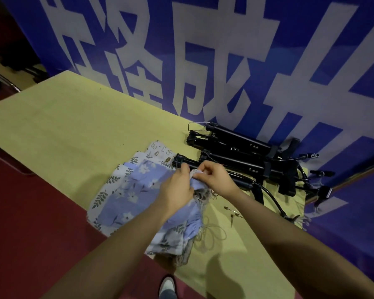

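Left hand [177,190] and right hand [219,180] curl their fingers [204,169] tight, pinching a corner of the one cloth [125,197], mid-surface [73,126]. At its 2 o'clock: heaped black stands [242,152], count unclear.

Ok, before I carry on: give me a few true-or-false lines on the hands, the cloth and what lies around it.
1. Both the left hand and the right hand grip the cloth. True.
2. The cloth lies on the red floor. False: it lies on the table.
3. Black folded stands lie on the table beyond the hands. True.
4. The banner behind the table is red with black characters. False: it is blue with white characters.
5. The small metal pins lie to the left of the cloth. False: they lie to its right, near the right forearm.
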